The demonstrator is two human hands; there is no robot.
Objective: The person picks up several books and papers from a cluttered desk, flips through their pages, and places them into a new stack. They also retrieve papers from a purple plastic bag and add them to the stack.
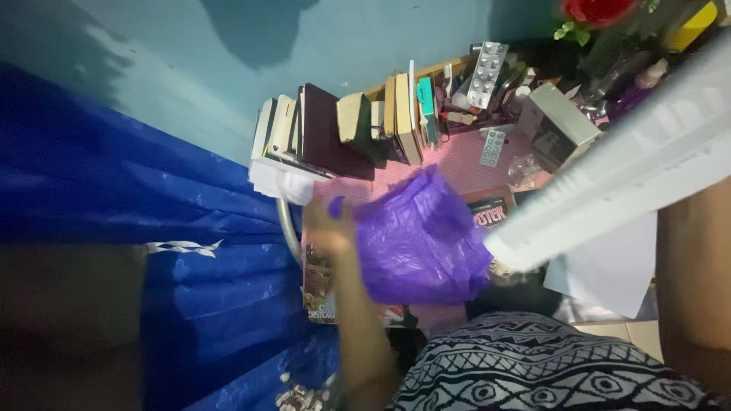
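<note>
My left hand grips the edge of a crumpled purple plastic bag, and a bit of the purple film shows between its fingers. The bag lies on a pink-covered surface, over a magazine and a small book. On the right, my right forearm runs up under a thick stack of white papers held in the air close to the camera. The papers hide the right hand itself.
A row of upright books lines the teal wall. Near them are blister packs of pills, a pale box and a red flower. Blue cloth fills the left. Black-and-white patterned fabric lies at the bottom.
</note>
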